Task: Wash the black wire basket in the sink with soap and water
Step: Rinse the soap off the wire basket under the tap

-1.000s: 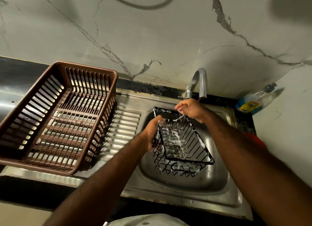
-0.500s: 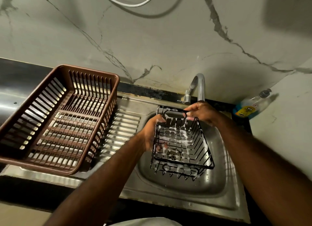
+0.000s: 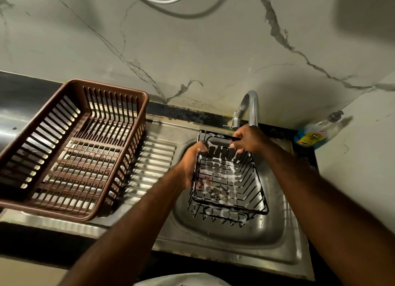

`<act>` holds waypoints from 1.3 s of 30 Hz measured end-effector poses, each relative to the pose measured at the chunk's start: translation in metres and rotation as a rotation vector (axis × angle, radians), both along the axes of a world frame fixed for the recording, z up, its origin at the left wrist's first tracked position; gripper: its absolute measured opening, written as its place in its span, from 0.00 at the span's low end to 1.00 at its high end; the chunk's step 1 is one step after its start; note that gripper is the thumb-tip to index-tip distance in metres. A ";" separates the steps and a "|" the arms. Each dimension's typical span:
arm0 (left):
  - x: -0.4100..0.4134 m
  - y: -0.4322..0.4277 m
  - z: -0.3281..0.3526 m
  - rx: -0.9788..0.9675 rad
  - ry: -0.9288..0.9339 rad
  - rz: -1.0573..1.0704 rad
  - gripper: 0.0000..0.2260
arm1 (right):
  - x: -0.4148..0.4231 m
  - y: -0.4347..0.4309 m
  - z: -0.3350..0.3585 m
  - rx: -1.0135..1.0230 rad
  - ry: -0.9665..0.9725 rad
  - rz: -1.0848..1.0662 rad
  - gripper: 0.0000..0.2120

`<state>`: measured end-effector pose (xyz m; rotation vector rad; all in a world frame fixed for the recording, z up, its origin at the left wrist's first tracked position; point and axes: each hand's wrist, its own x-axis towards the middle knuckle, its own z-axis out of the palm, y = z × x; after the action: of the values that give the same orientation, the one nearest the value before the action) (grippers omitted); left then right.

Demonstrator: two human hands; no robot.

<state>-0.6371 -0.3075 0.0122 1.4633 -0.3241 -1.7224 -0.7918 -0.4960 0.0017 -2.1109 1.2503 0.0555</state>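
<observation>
The black wire basket [image 3: 229,178], streaked with white soap foam, hangs over the steel sink [image 3: 226,232] with its open side facing me. My left hand [image 3: 190,163] grips its left rim, fingers curled round the wires. My right hand [image 3: 249,139] holds the far top rim at the handle, just under the chrome tap [image 3: 250,106]. I cannot tell whether water runs from the tap.
A brown plastic dish rack [image 3: 70,148] stands tilted on the ribbed drainboard [image 3: 149,163] at the left. A soap bottle [image 3: 316,133] with a yellow label leans in the corner at the right. Marbled wall behind, white cable overhead.
Both hands have tipped the basket so its far end rose toward the tap and its opening faces me more. The right hand shifted onto the far rim.
</observation>
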 end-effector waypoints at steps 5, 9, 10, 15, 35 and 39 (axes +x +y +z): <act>0.005 -0.003 0.003 0.028 -0.013 0.020 0.20 | 0.016 0.000 0.002 -0.016 0.064 0.043 0.06; 0.007 -0.005 0.004 -0.004 -0.022 0.067 0.18 | 0.015 0.002 0.001 0.203 -0.157 -0.066 0.10; 0.008 -0.005 0.005 -0.013 -0.025 0.072 0.17 | 0.014 0.003 -0.001 0.282 -0.254 -0.131 0.13; 0.006 -0.007 0.010 -0.026 0.001 0.103 0.19 | 0.016 0.005 -0.015 0.339 -0.459 -0.331 0.24; 0.013 -0.004 0.004 -0.022 0.002 -0.017 0.26 | 0.012 -0.016 0.004 0.174 -0.080 0.058 0.10; 0.018 -0.011 0.002 0.021 -0.042 -0.036 0.23 | 0.004 -0.011 0.013 0.409 -0.314 -0.072 0.14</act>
<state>-0.6188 -0.3184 0.0142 1.5187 -0.3584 -1.7304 -0.7881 -0.5070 0.0147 -1.6483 1.0251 -0.0467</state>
